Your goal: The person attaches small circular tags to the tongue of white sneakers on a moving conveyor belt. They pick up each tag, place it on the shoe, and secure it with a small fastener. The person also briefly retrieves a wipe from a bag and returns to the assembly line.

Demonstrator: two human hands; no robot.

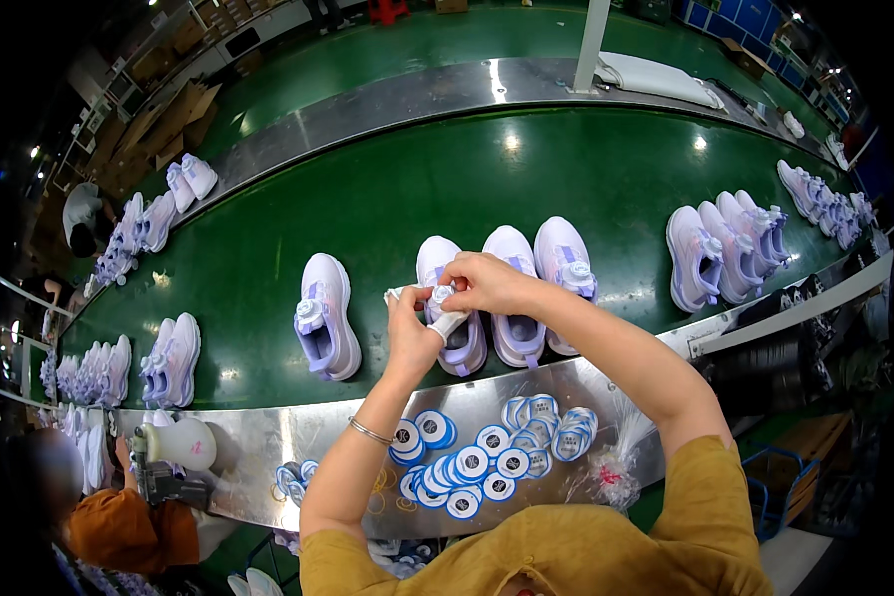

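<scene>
My left hand [409, 333] is closed around a crumpled white cloth-like piece [449, 323], which sticks out on both sides of the fingers. My right hand [487, 282] pinches at the round white dial [442, 295] on the tongue of a pale lilac sneaker [437, 254]. Both hands meet over this shoe, and they hide much of its middle. Two more sneakers of the same kind, one beside it [508, 244] and one farther right [560, 236], stand close by. A single sneaker [328, 288] stands apart to the left.
The shoes stand on a green belt [238, 288]. Several round white-and-blue tags [472, 463] lie on the metal ledge [298, 427] before me, near clear plastic wrap [616, 462]. More sneakers [695, 256] stand right and left. A co-worker in an orange top [119, 531] is at the left.
</scene>
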